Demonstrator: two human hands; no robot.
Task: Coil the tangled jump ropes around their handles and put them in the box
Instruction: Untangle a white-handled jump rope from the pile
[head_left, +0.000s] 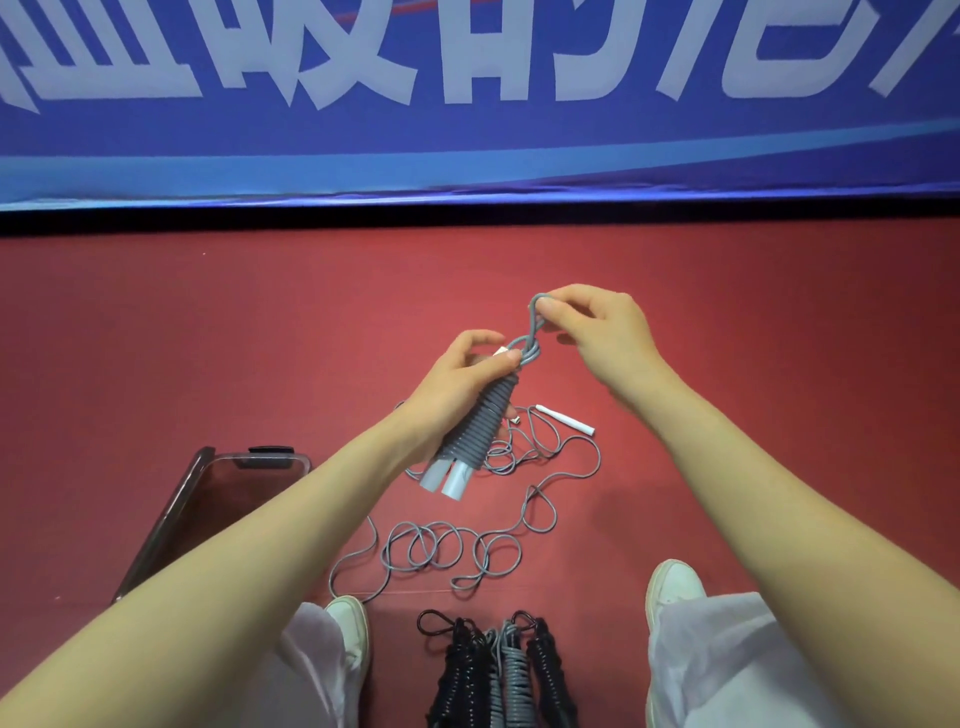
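L hand grips coiled grey rope on 2 handles | R hand pinches end loop | risk: loop slips, coils unwind

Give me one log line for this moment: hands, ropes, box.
left hand: grips coiled rope | right hand: pinches loop | loose rope: on floor | box: at left

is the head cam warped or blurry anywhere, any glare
Head view: wide-angle warp bows the lower edge of the blue banner and stretches the forearms near the corners; light even, shadows faint on the red floor; mild sheen along the banner; the coiled grey rope looks sharp.
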